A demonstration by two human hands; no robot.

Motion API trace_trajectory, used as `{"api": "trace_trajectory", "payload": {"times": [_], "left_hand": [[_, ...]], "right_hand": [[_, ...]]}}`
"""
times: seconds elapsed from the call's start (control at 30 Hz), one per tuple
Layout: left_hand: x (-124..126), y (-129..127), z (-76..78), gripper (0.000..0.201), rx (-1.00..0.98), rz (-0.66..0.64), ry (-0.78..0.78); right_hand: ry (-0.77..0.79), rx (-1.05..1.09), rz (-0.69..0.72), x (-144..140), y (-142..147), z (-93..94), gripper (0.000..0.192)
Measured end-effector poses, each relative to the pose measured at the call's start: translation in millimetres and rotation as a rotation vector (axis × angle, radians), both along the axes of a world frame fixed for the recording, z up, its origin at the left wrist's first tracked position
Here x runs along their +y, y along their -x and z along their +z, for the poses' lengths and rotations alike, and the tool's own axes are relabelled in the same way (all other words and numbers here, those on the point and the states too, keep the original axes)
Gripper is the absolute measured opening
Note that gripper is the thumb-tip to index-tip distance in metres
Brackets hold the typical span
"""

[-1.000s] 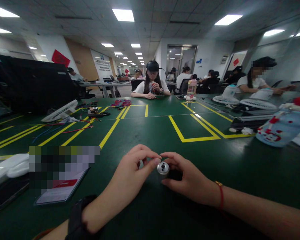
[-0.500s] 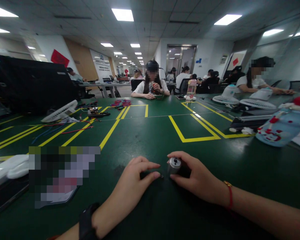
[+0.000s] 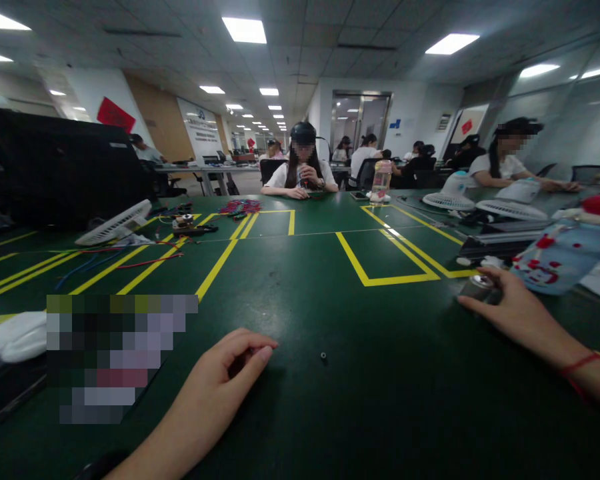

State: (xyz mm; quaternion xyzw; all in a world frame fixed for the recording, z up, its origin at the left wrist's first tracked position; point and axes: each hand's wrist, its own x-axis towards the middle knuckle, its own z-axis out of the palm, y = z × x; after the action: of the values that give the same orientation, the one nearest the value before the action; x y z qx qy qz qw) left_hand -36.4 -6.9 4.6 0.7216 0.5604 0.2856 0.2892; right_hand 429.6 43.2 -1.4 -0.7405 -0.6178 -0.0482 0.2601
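Observation:
In the head view my right hand (image 3: 510, 300) grips a small silver cylindrical motor (image 3: 477, 288) at the right of the table. Thumb and fingers wrap round its sides, and it stands close to the table top beside a blue bottle. My left hand (image 3: 230, 370) rests low over the table left of centre, its thumb and fingertips drawn together with nothing visible in them. A tiny metal ring-like part (image 3: 323, 357) lies on the green table (image 3: 290, 300) between the two hands, apart from both.
A blurred-out flat item (image 3: 130, 353) and white device (image 3: 15, 337) lie at left. Wires (image 3: 145, 260) and a white fan (image 3: 115, 223) sit beyond. The blue bottle (image 3: 565, 257), black metal profiles (image 3: 500, 240) and more fans (image 3: 450, 193) stand right. Opposite sits a person (image 3: 300, 167).
My right hand has carried the motor from the middle to the right, near the blue bottle. My left hand has drawn back left, its fingers closing. The tiny part stays on the table.

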Motion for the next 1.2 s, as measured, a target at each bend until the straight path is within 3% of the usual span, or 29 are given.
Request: {"api": "trace_trajectory", "payload": {"times": [0.07,0.13,0.2,0.3,0.37,0.43,0.53,0.7,0.83,1.03,1.2], "left_hand": [[0,0,0.1,0.023,0.010,0.007,-0.012],[-1,0,0.4,0.023,0.010,0.012,-0.018],[0,0,0.6,0.023,0.007,0.010,-0.019],[0,2,0.1,0.023,0.017,0.004,-0.036],[-1,4,-0.8,0.022,0.029,-0.011,-0.049],[-1,5,-1.8,0.022,0.029,-0.026,-0.057],[-2,6,-2.5,0.022,0.015,-0.047,-0.051],[-3,3,-2.0,0.022,0.024,-0.046,-0.042],[-5,0,-1.3,0.022,0.041,-0.046,-0.034],[-3,2,-3.7,0.022,0.058,-0.064,-0.019],[-3,4,-4.2,0.021,0.046,-0.074,-0.002]], "right_hand": [[-0.190,-0.155,0.019,-3,22,0.9,0.080],[-0.283,-0.231,0.175,-10,59,3.8,0.069],[-0.181,-0.194,0.450,-21,106,6.6,0.053],[0.106,-0.048,0.793,-34,175,7.2,0.048],[0.200,0.031,0.916,-35,207,6.3,0.036],[0.235,0.080,0.979,-32,220,7.7,0.023],[0.213,0.130,0.913,-23,195,18.4,0.024],[0.048,-0.070,0.258,-7,83,45.6,0.038],[0.092,-0.095,0.019,-1,15,48.3,0.043],[0.149,-0.081,-0.141,6,-11,36.6,0.044],[0.188,-0.066,-0.191,7,-18,41.2,0.044]]}}
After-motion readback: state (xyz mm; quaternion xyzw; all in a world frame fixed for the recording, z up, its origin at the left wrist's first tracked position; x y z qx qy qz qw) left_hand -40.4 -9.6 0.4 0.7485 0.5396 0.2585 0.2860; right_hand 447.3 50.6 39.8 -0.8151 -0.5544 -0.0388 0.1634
